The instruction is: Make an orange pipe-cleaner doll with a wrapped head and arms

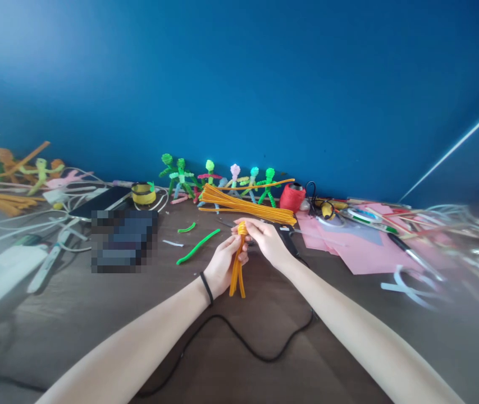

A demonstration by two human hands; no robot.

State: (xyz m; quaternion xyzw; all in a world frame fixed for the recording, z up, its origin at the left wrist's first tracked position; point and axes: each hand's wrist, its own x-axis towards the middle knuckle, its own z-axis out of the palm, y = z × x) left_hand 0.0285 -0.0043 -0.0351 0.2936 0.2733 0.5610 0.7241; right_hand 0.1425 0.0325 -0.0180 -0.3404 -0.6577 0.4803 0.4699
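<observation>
L grip holds orange stems btwn fingers; R grip pinches coil atop.

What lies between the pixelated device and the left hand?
In the head view: a long green strip, a short green strip and a thin white strip.

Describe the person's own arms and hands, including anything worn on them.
The left hand has a thin black band around its wrist; the right shows none. Both are ungloved, and no sleeve shows on the left forearm or right forearm.
</observation>
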